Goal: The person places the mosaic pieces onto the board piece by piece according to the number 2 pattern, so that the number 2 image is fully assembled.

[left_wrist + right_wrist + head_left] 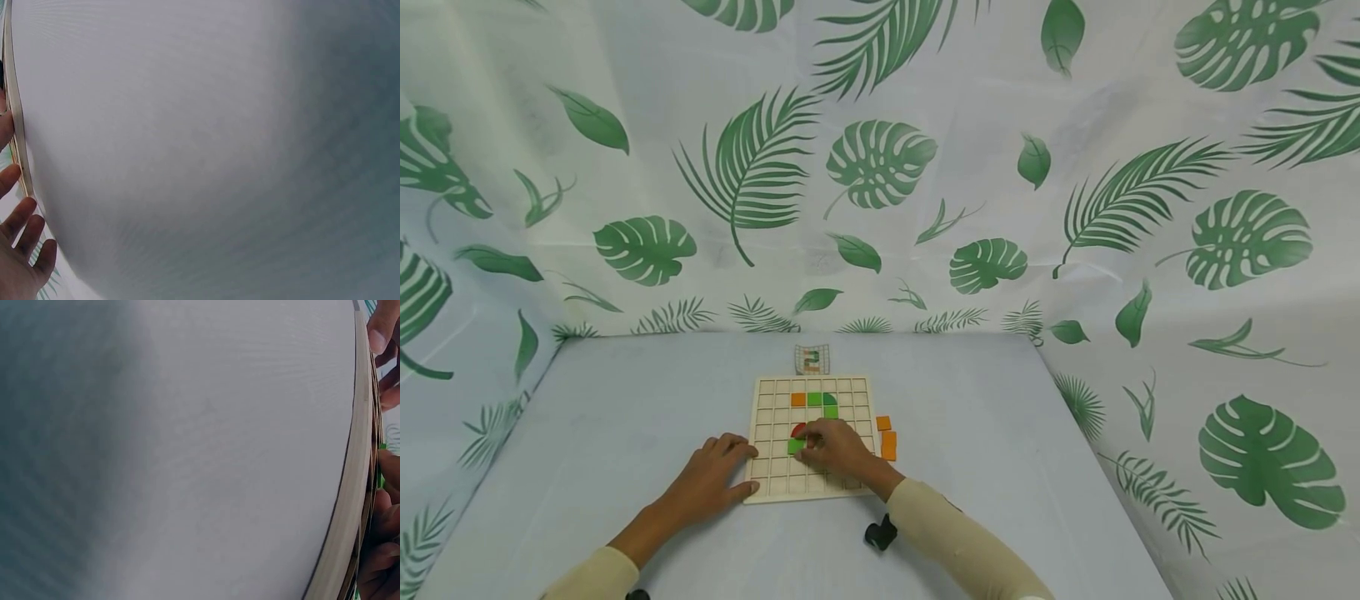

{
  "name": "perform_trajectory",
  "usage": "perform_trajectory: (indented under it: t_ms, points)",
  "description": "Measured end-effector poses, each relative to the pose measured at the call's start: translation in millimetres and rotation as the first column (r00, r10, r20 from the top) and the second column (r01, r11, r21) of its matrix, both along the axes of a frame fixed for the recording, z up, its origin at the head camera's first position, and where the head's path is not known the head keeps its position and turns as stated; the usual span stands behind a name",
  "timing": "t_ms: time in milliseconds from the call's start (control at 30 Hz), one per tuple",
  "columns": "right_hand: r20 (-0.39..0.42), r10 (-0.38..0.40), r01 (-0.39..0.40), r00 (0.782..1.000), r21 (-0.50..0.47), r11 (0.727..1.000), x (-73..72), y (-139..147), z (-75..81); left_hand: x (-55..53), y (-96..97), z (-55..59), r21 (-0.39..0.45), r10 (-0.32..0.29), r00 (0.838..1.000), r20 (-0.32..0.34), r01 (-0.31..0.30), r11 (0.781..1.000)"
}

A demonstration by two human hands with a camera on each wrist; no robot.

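A square wooden grid board (778,485) lies on the table. My left hand (711,475) rests at its left side, fingers spread, with fingertips and thumb on the edge. Over the middle of the board is my right hand (835,450), its thumb and index finger bent around a green square tile (795,447). Just above that tile, a red curved tile (798,430) is partly covered by the fingers. Along an upper row sit an orange tile (798,400), a green square (815,399) and a dark green rounded tile (830,398), with a light green tile (831,412) below.
Loose orange tiles (889,445) lie beside the board's right edge, one smaller piece (883,422) above. Behind the board is a small pattern card (812,360) showing a gridded figure. A black object (881,533) is near my right forearm. Leaf-printed sheeting (880,167) encloses the table.
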State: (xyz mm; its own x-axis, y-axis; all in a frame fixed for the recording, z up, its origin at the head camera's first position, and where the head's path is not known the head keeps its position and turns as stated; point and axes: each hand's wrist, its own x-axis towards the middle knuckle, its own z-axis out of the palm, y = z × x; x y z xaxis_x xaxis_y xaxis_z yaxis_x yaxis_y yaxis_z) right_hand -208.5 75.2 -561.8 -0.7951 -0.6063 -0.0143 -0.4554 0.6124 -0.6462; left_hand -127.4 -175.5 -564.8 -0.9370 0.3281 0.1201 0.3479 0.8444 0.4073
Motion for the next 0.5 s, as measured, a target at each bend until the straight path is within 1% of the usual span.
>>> perform_trajectory:
  t_ms: [167,367,500]
  points:
    - [0.004,-0.003,0.003,1.0,0.014,1.0,-0.8,-0.6,-0.3,0.3,0.0,0.4,0.007,0.001,1.0,0.002,-0.001,1.0]
    - [-0.027,0.0,0.0,1.0,0.015,1.0,-2.0,-0.4,-3.3,0.2,-0.5,0.9,0.007,-0.007,1.0,-0.008,0.007,1.0]
    - [-0.012,-0.012,0.013,1.0,0.024,1.0,-3.1,-1.3,-4.6,0.5,-0.8,0.1,0.005,-0.007,1.0,-0.009,0.007,1.0]
